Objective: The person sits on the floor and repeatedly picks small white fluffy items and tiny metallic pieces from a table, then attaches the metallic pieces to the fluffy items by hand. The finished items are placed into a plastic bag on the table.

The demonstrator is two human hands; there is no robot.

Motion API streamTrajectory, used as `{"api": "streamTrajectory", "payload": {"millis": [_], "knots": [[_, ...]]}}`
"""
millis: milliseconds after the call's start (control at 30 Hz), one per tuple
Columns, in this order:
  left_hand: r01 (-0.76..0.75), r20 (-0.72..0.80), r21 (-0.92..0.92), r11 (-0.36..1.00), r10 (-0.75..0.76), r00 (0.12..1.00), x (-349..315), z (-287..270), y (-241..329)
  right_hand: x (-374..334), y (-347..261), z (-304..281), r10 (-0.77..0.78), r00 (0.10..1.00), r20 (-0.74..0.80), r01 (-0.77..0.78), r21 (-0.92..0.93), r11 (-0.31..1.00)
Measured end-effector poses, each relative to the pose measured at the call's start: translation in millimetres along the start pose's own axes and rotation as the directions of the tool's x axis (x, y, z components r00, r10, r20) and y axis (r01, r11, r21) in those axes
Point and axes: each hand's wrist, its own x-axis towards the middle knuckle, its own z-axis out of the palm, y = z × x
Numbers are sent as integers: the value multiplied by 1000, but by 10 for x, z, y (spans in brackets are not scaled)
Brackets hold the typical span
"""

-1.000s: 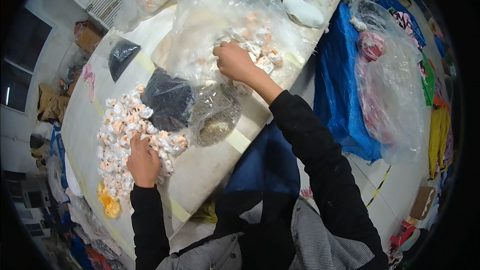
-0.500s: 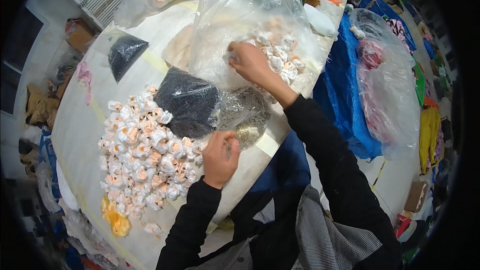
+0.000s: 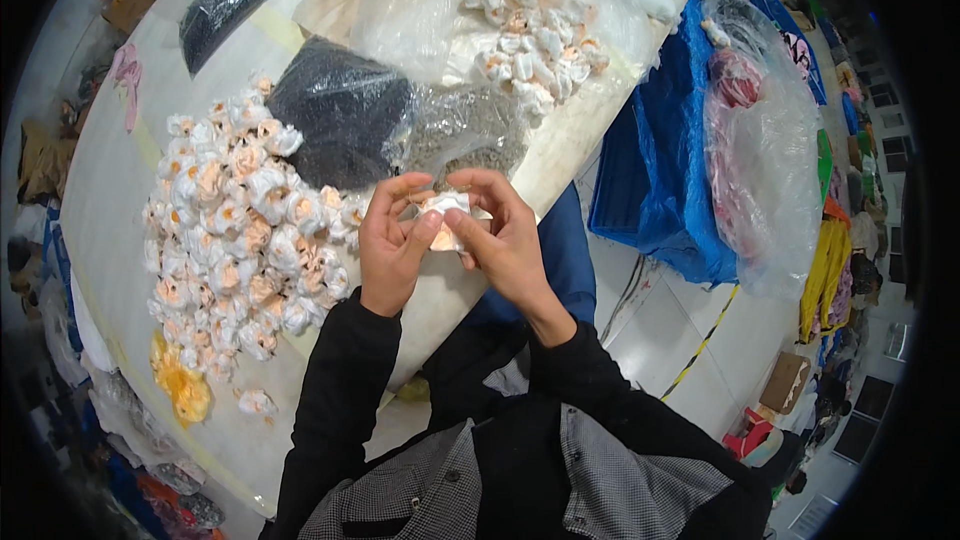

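My left hand (image 3: 393, 252) and my right hand (image 3: 507, 242) meet over the table's near edge. Between their thumbs and fingers they grip a small white-and-peach artificial flower head (image 3: 444, 212), partly hidden by the thumbs. To the left spreads a large heap of similar flower heads (image 3: 240, 230). Beyond my hands, on the right, a smaller pile of them (image 3: 540, 45) lies at the mouth of a big clear plastic bag (image 3: 420, 10). Just past my fingers are a bag of dark grains (image 3: 340, 105) and a clear bag of greyish-brown bits (image 3: 465, 130).
Another dark-filled bag (image 3: 222, 15) lies far left on the white table (image 3: 100, 175). A crumpled yellow-orange piece (image 3: 180, 380) sits by the heap's near end. Right of the table stands a blue tarp-like container (image 3: 650, 180), with clear plastic sheeting (image 3: 765, 210) beside it.
My right hand has come back from the small pile to meet my left hand. A flower head now shows between them. The view has shifted, so the table sits higher and further left.
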Motion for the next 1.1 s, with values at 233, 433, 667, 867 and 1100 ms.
{"api": "streamTrajectory", "payload": {"millis": [233,433,667,867,1100], "knots": [[91,70,-85,992,-85,994,-78,-29,137,14,118,-71,-95,994,50,97,-51,994],[45,-61,-85,995,-50,997,-121,69,115,-92,67,-87,-106,989,106,114,-67,991],[81,55,9,997,-82,995,-88,-1,154,-141,34,-63,-91,996,-2,91,40,995],[163,31,-112,980,-160,987,-100,24,157,-57,306,-56,-127,992,-9,127,80,989],[-54,-52,64,996,58,997,-84,50,100,-98,225,-126,-553,826,-108,425,-525,738]]}}
